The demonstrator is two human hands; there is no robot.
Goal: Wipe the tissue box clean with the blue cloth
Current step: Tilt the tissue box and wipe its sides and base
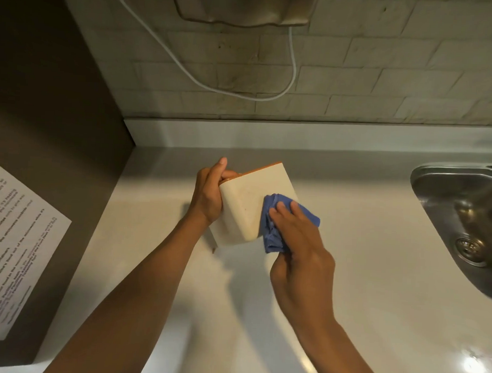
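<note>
A: Cream plastic tissue box with rounded corners and an orange rim (245, 207), centre of view. Held tilted above the pale glossy counter (363, 248); can't tell whether its low corner touches.

B: Who has it?

A: Left hand (208, 193), at the box's 9 o'clock side. Grip curled round the orange-rimmed end, thumb up at 11 o'clock.

B: And the cloth?

A: Crumpled blue cloth (276, 230) pressed on the box's face at its 4 o'clock edge. Right hand (296, 239) lies on it, fingers fairly straight on top, thumb tucked under, so the grip is holding the cloth against the box.

B: How will the box handle?

A: Judging by looks: light, stiff shell, smooth and likely slippery. One hand carries it easily. Not fragile, but it could twist under wiping pressure.

B: Best hold?

A: Rim end, as now; the lip gives the fingers a stop. The cloth is soft, bunches readily.

B: Surroundings?

A: Steel sink (463, 224) at 3 o'clock, printed sheet (14, 246) at 8 o'clock.
</note>
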